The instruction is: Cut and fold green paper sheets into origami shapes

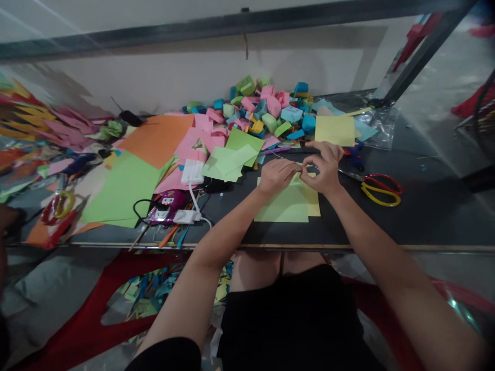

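My left hand (pixel 277 176) and my right hand (pixel 324 167) meet over the paper, their fingertips pinched together. Whatever lies between the fingers is too small to make out. Beneath them is a light green sheet (pixel 284 208) on the dark table, with a yellow sheet (pixel 314 203) partly under it. Scissors with red and yellow handles (pixel 381 189) rest just right of my right hand. Another yellow sheet (pixel 334 130) lies behind that hand.
A heap of small folded paper pieces (pixel 274 107) stands against the wall. On the left are orange paper (pixel 160 139), green paper (pixel 119 190), a purple power socket (pixel 170 206) with cables, and more scissors (pixel 58 206). A metal bar (pixel 232 24) crosses above.
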A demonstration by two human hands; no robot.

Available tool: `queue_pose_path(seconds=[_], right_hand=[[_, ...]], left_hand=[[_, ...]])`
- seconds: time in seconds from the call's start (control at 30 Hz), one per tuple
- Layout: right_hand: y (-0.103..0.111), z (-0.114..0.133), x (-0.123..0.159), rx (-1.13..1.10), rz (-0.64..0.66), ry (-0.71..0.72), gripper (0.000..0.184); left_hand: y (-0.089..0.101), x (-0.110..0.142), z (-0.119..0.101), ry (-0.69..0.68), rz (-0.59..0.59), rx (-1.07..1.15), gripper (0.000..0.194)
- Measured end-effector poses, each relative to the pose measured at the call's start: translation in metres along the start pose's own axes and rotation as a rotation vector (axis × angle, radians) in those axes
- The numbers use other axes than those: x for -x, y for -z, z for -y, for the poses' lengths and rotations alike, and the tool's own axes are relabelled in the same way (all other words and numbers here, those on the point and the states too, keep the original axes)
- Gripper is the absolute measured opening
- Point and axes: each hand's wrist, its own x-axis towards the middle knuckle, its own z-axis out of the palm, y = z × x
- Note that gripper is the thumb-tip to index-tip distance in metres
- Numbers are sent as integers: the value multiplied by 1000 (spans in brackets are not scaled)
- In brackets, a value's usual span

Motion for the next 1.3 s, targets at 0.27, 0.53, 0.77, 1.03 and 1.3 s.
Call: queue_pose_path(seconds=[0.27, 0.53, 0.77, 1.03, 1.3], right_hand=[[-1, -9, -3, -55, -85, -71, 4], [-3, -33, -6, -514, -210, -320, 33], [-25, -7, -2, -889, 74, -418, 60], [-15, -16, 0, -253, -45, -76, 29], [-2, 0, -3, -232, -40, -42, 16]], left_hand=[[8, -7, -2, 59, -88, 77, 26], [19, -17, 8, 559, -292, 213, 41], [-5, 1, 20, 789, -141, 526, 55], [5, 1, 18, 217, 91, 40, 21], [-1, 6, 10, 160, 83, 3, 22]])
